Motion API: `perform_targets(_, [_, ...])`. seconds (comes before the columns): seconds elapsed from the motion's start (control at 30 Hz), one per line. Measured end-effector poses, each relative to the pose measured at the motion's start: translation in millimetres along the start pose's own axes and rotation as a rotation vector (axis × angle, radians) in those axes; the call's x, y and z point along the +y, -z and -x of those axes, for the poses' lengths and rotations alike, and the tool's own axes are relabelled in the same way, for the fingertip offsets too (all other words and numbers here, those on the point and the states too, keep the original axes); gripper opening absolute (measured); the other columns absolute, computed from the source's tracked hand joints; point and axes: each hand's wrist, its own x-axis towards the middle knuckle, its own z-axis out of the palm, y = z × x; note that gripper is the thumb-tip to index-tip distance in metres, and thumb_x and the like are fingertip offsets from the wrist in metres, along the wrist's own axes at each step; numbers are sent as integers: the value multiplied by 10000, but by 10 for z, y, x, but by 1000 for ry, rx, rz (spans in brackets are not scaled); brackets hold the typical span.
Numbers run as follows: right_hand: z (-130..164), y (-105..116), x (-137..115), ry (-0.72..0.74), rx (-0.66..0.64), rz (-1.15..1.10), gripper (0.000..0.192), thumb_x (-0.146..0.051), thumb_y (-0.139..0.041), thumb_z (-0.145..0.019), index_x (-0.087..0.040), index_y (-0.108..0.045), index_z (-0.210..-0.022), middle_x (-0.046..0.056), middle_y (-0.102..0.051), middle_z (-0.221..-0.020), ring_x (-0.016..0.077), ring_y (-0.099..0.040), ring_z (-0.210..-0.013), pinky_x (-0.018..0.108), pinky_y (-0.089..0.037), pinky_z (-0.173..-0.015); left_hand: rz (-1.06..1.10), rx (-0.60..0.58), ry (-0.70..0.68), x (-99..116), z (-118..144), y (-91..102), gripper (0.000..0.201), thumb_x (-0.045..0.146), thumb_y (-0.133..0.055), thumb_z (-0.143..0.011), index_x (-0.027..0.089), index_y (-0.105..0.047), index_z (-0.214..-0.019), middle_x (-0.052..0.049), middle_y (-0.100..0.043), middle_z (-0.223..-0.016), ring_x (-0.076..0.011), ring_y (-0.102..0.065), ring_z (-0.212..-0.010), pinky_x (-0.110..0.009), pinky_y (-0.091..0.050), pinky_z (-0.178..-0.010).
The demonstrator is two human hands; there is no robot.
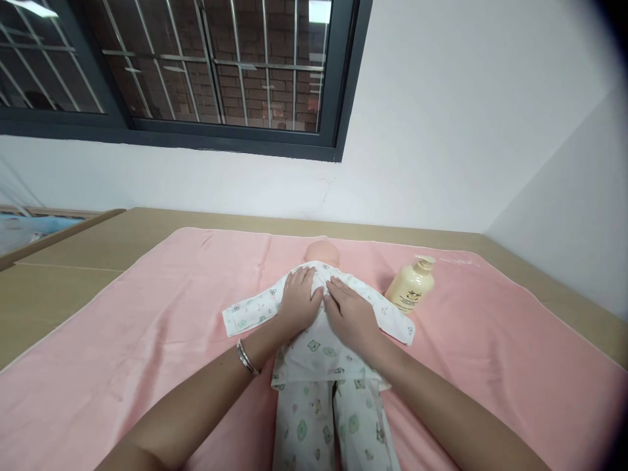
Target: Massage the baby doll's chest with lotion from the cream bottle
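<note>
two flat hands, left hand (297, 302) and right hand (349, 315), on doll (321, 327)

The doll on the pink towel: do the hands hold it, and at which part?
Nothing is gripped. The left hand and right hand lie flat, fingers open, side by side on the chest of the doll, pressing on its printed shirt.
</note>
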Motion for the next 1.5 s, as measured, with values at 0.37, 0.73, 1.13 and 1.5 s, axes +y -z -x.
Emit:
perform_targets(0.37, [-149,-159,264,37,31,-131,525,-381,-340,-964,-94,-412,-1397,139,-315,-1491,235,-243,-1402,459,-214,-1154,21,82,-23,4,19,-41,445,261,-410,-880,113,-487,-1293,-136,-540,-1322,-293,-437,-1259,-529,-281,-1101])
perform_targets(0.73, [-139,-148,272,44,41,-133,515,-380,-347,-962,-98,-433,-1384,138,-342,-1480,237,-267,-1392,454,-222,-1153,50,84,-10,15,17,-21,426,256,-429,-877,126,-504,-1277,-123,-549,-1317,-284,-447,-1257,-515,-287,-1109])
perform_targets(1.13, [-150,-138,259,48,35,-97,516,-358,-351,-953,-82,-433,-1382,146,-374,-1462,239,-304,-1375,427,-245,-1145,-5,156,-64,30,53,-15,383,241,-441,-882,130,-530,-1237,-122,-580,-1270,-283,-481,-1218,-516,-331,-1079])
perform_targets(1.5, [-228,0,307,120,26,-32,468,-390,-347,-955,-160,-489,-1337,116,-500,-1372,243,-427,-1290,429,-339,-1086,-151,295,-270,108,129,40,256,216,-407,-919,163,-623,-1045,-122,-647,-1054,-261,-575,-1017,-460,-467,-931])
